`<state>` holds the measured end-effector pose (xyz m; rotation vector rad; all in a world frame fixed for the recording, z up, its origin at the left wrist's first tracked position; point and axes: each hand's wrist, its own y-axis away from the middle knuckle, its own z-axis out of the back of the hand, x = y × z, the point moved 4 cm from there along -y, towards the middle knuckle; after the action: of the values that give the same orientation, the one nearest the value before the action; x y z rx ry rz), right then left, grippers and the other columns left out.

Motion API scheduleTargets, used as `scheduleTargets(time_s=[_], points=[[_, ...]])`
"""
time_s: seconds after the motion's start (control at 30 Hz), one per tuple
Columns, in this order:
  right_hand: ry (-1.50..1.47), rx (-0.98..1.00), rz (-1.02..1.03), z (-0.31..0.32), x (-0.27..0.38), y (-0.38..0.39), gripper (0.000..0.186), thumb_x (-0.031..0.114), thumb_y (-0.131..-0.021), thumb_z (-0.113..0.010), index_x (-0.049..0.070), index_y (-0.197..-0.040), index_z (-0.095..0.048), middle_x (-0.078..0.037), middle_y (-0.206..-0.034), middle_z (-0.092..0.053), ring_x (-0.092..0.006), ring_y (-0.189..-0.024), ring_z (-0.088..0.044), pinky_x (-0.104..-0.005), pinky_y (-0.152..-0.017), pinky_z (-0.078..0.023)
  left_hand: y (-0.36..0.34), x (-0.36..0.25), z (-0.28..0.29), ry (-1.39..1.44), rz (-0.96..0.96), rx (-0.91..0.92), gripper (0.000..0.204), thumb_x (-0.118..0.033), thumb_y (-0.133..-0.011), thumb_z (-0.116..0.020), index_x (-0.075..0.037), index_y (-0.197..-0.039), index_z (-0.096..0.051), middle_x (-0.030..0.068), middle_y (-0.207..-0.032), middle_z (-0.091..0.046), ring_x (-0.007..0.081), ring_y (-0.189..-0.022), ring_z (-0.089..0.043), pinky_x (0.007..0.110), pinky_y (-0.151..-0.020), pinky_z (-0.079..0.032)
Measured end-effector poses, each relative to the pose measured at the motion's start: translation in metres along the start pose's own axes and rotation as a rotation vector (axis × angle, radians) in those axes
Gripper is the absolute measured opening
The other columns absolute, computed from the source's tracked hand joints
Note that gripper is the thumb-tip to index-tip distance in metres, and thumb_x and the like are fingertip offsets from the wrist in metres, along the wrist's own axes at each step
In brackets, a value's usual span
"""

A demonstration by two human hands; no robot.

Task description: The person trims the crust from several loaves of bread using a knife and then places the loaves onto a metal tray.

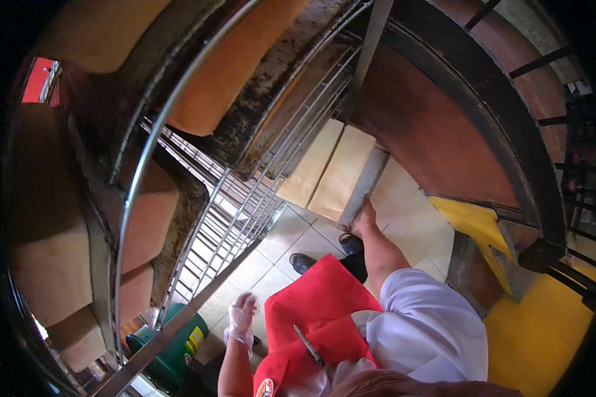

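My right hand [364,217] grips the near corner of a metal baking tray [368,180]. On that tray lie two long, pale golden sheets of what looks like sponge cake or bread, one of them the right slab [343,173] and the other the left slab [311,164], with a narrow gap between them. The tray's far left part is hidden by the wire rack [245,205]. My left hand [241,317], in a clear plastic glove, hovers beside the rack's lower end with loosely bent fingers and nothing visible in it.
Dark, stained trays [235,112] with more baked slabs [235,59] fill the rack on the left. A green bin [179,337] stands below it. On the right are a reddish-brown panel [437,126], a dark metal frame [540,172] and a yellow surface [543,331]. The floor is tiled [278,241].
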<state>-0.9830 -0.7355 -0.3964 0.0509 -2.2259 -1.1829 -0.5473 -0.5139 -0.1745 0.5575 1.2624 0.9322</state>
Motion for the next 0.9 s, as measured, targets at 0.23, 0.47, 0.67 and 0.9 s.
scheduleTargets(time_s=[0.23,0.47,0.67,0.9], points=[[1.249,-0.513,0.228,0.078,0.089,-0.007,0.073,0.06,-0.095,-0.035,-0.006,-0.099,-0.067,-0.021,-0.097,-0.068,-0.034,-0.091,-0.065,-0.0397,-0.082,-0.05,-0.132,-0.017,-0.082,0.364,0.063,0.248,0.054,-0.046,-0.089,-0.06,-0.006,-0.124,-0.054,0.0083,-0.107,-0.06,0.0184,-0.094,-0.057,0.038,-0.077,-0.047],[1.2,-0.605,0.289,0.085,0.113,-0.028,0.083,0.062,-0.095,-0.025,-0.008,-0.094,-0.068,-0.029,-0.094,-0.066,-0.0417,-0.097,-0.062,-0.0456,-0.087,-0.046,-0.238,-0.026,-0.121,0.237,-0.036,0.032,0.072,-0.056,-0.091,-0.048,-0.011,-0.145,-0.032,0.0146,-0.133,-0.049,0.0235,-0.122,-0.042,0.042,-0.097,-0.036],[0.879,-0.595,0.256,0.09,0.126,-0.019,0.075,0.056,-0.095,-0.038,-0.014,-0.1,-0.063,-0.025,-0.104,-0.066,-0.0341,-0.097,-0.064,-0.0409,-0.085,-0.048,-0.229,-0.11,-0.156,-0.219,-0.07,-0.033,0.072,-0.063,-0.093,-0.035,-0.006,-0.133,-0.051,0.0168,-0.124,-0.058,0.0274,-0.111,-0.054,0.038,-0.095,-0.039],[0.92,-0.575,0.357,0.113,0.146,0.041,0.069,0.053,-0.096,-0.04,-0.011,-0.104,-0.064,-0.021,-0.097,-0.068,-0.0318,-0.087,-0.065,-0.0398,-0.079,-0.049,-0.189,-0.134,-0.181,-0.538,-0.095,0.103,0.088,-0.073,-0.089,-0.023,0.0,-0.128,-0.054,0.0244,-0.127,-0.055,0.0338,-0.123,-0.049,0.042,-0.101,-0.037]])
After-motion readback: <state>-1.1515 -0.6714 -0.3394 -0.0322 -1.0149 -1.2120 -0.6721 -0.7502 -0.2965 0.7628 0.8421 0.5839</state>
